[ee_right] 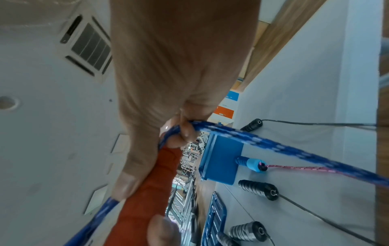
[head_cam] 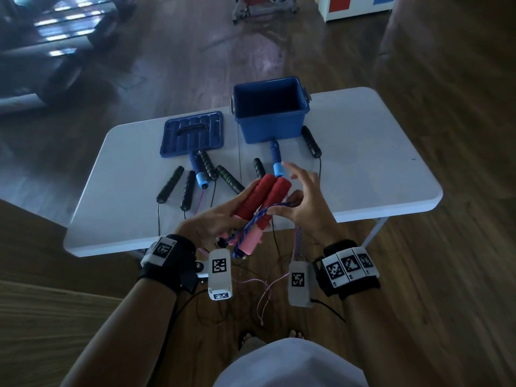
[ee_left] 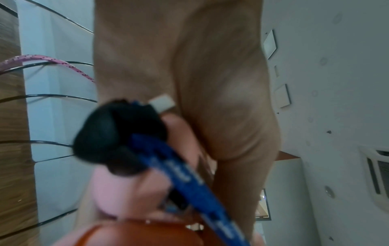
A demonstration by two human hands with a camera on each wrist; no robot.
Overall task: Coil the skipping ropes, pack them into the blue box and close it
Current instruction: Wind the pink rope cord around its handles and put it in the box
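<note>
The left hand [head_cam: 208, 219] holds the two red foam-covered skipping rope handles [head_cam: 261, 201] side by side above the near edge of the white plastic bench [head_cam: 363, 169]; its grip is closed around them, with the pink ends of the handles pointing toward the person. The right hand [head_cam: 303, 202] pinches the blue braided rope [head_cam: 252, 224] against the handles between thumb and forefinger, while its other fingers are spread and straight. Loops of this rope cross the handles, and the rest hangs down below the bench edge.

The open blue plastic box [head_cam: 269, 111] stands at the far side of the bench, and nothing is visible inside it. Its blue ribbed lid with a carrying handle [head_cam: 192, 134] lies flat just to the left of it. Between the box and the hands lie other ropes: several black ribbed handles [head_cam: 170, 187] and two blue handles with light blue ends [head_cam: 198, 171], their thin cords going over the near edge.
</note>
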